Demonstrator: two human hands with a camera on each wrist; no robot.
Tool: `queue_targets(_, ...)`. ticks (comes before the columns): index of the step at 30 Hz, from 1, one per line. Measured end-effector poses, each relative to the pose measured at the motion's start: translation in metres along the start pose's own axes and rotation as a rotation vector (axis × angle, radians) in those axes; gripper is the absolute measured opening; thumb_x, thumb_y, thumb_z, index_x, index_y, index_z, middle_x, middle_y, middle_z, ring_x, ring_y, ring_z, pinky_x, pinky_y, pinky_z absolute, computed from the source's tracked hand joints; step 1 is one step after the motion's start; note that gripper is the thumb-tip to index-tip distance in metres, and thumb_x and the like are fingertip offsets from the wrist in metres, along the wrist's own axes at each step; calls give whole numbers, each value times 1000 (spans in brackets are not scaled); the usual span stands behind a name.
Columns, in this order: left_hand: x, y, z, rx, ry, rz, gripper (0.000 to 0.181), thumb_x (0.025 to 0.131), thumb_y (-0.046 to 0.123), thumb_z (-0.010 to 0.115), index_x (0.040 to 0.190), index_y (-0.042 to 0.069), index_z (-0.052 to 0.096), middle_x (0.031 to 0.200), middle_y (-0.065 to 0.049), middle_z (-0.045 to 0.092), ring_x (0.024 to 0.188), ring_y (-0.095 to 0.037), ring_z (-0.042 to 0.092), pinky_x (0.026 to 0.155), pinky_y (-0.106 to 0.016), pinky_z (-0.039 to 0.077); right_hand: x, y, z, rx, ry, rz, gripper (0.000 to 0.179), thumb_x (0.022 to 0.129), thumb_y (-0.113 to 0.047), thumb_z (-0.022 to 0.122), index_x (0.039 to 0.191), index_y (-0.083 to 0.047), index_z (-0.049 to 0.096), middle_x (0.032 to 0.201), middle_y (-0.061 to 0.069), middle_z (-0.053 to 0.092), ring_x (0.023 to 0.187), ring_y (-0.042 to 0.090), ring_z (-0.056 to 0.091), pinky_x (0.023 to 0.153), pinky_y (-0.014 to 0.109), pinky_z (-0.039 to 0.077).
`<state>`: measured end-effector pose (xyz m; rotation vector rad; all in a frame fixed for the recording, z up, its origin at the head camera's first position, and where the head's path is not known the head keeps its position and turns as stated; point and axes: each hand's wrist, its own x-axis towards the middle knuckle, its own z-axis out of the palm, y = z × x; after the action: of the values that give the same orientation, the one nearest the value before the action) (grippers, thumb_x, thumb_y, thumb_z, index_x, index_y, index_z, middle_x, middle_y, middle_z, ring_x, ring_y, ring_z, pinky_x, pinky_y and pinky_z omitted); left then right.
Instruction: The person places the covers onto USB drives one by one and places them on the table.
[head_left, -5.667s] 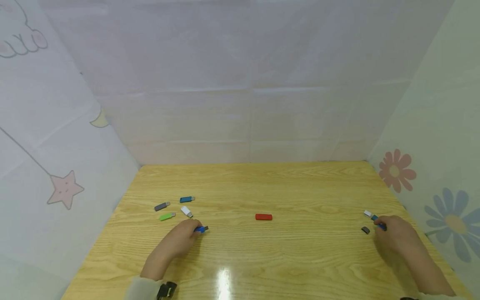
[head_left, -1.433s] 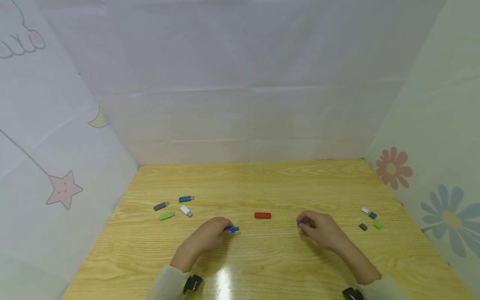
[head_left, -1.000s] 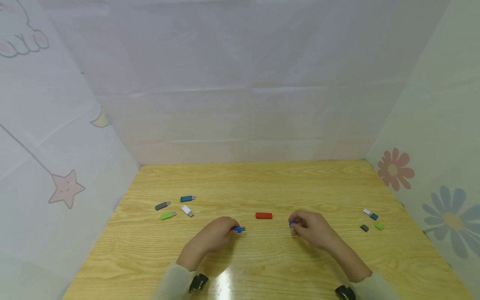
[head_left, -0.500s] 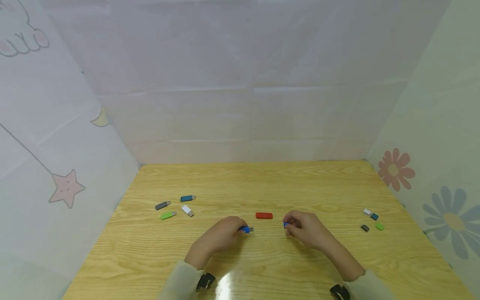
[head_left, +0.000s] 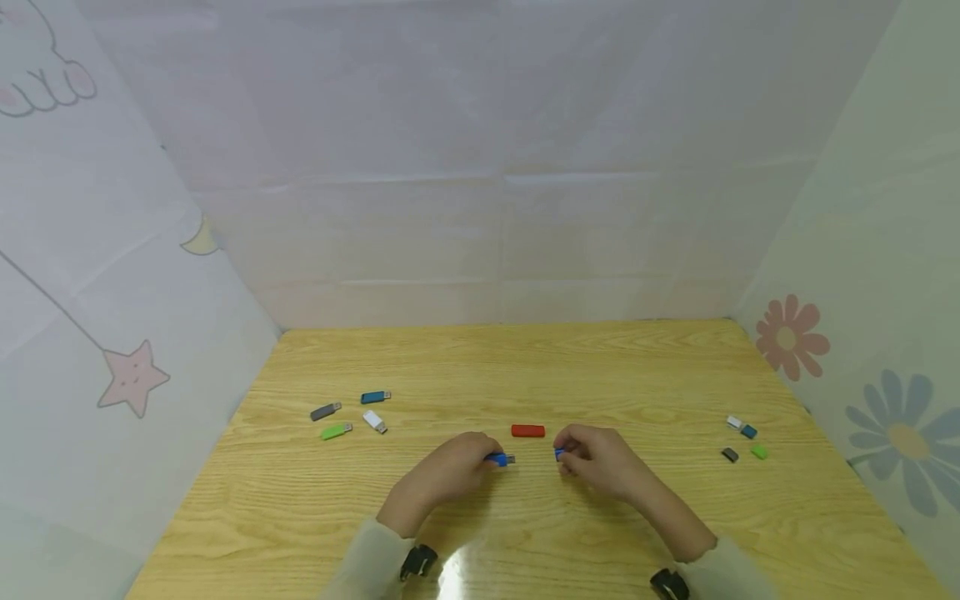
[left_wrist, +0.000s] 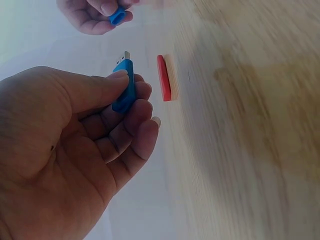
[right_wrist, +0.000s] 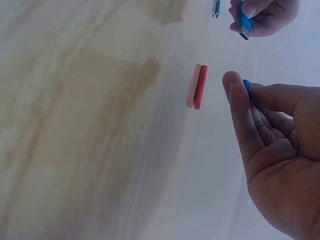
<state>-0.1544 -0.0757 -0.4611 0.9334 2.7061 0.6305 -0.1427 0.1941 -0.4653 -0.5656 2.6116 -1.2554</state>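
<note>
My left hand (head_left: 453, 468) pinches a blue USB stick (left_wrist: 126, 87) between thumb and fingers, its bare metal plug (head_left: 511, 459) pointing right. Facing it, my right hand (head_left: 600, 460) pinches a small blue cap (left_wrist: 118, 17) by thumb and forefinger, with the cap's open end turned toward the plug. A short gap separates plug and cap. Just behind that gap, a red capped USB stick (head_left: 528, 431) lies flat on the wooden table (head_left: 540, 542); it shows beside both hands in the wrist views.
At the left lie uncapped USB sticks: grey (head_left: 325, 411), teal (head_left: 375, 397), green (head_left: 336, 431) and white (head_left: 374, 422). Loose caps sit at the right: white (head_left: 734, 422), teal (head_left: 748, 432), dark grey (head_left: 730, 455) and green (head_left: 759, 452). A pale cloth wall (head_left: 495, 250) stands behind the table.
Earlier, my left hand held the blue stick at the left while my right hand was among the caps. Both hands have since come together at the middle, the right bringing the blue cap.
</note>
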Motion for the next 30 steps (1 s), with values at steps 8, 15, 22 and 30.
queue_targets(8, 4, 4, 1, 15, 1, 36, 20, 104, 18, 60, 117, 9, 72, 108, 3, 70, 102, -9, 63, 92, -26, 53, 3, -3, 5, -22, -16, -30, 18, 96, 1, 64, 113, 5, 67, 91, 4, 71, 78, 12, 69, 68, 20, 56)
queue_targets(15, 6, 8, 1, 16, -1, 58, 20, 103, 15, 61, 118, 8, 71, 111, 2, 70, 105, -12, 64, 93, -27, 53, 5, -7, 8, -17, -32, -46, 15, 96, -1, 66, 110, 3, 69, 93, 7, 73, 79, 13, 70, 69, 21, 55)
queue_targets(22, 9, 10, 3, 5, -5, 67, 19, 103, 16, 60, 118, 10, 71, 111, 4, 70, 105, -9, 63, 94, -25, 52, 9, -10, 12, -19, -31, -89, 14, 95, -3, 69, 108, 3, 70, 97, 10, 73, 80, 10, 70, 71, 21, 56)
queue_targets(30, 12, 14, 3, 2, -8, 81, 19, 103, 15, 60, 118, 11, 71, 111, 4, 70, 106, -8, 63, 94, -24, 52, 9, -14, 16, 10, -33, -111, 9, 95, 0, 67, 104, 0, 70, 90, 9, 73, 77, 15, 71, 69, 22, 56)
